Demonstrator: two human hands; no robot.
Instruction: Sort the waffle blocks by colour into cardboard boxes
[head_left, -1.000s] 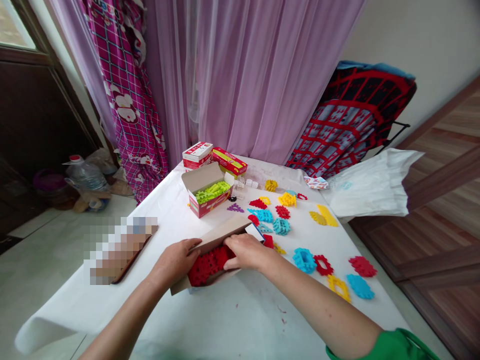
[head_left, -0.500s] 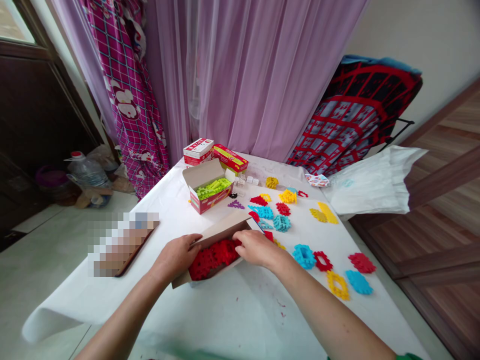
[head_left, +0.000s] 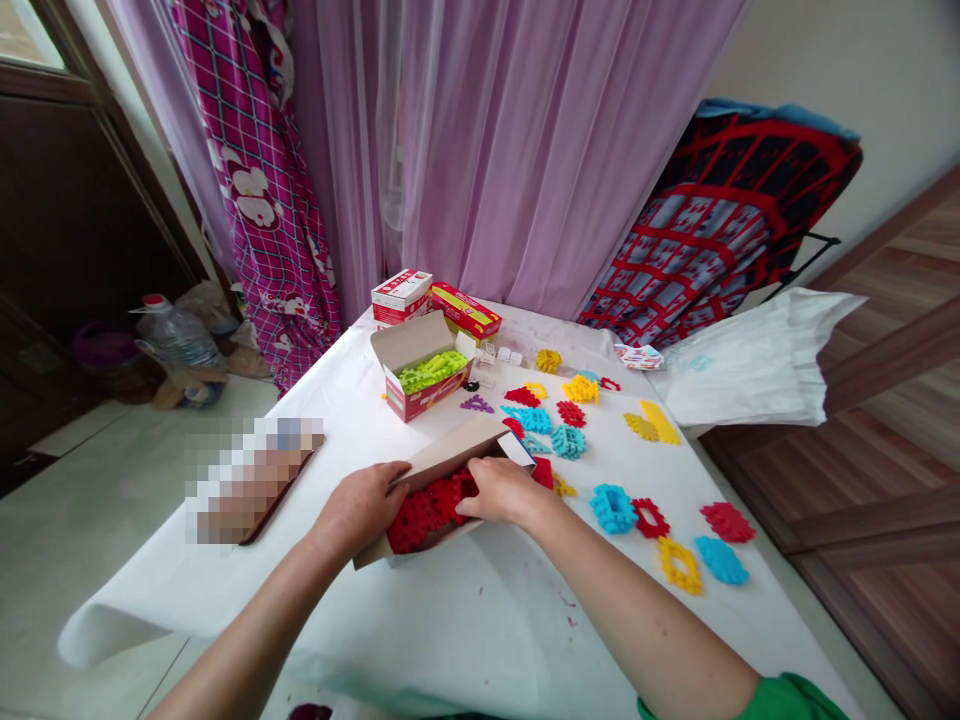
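Observation:
An open cardboard box [head_left: 466, 440], its lid raised at the back, lies tilted on the table in front of me. Red interlocking plastic building pieces [head_left: 427, 512] fill it. My left hand [head_left: 367, 508] grips the left end of the box, fingertips over its edge near the red pieces. At the right end, my right hand [head_left: 499, 490] reaches inside, thumb and fingers curled around a red piece at the top of the pile. Its fingertips are partly hidden. Just behind stands a second open box [head_left: 431, 392] with bright green pieces [head_left: 433, 370].
Several red, blue and yellow pieces, such as a blue ring-shaped one [head_left: 613, 509] and a yellow frame [head_left: 679, 566], lie to the right. A pixelated flat object [head_left: 259, 485] lies left. Closed boxes [head_left: 402, 296] stand behind; a white plastic bag [head_left: 750, 360] hangs over the right edge.
My right hand's thumb and fingers have shifted slightly left and further over the red pieces. The whole view has shifted a little; my left hand stays on the box.

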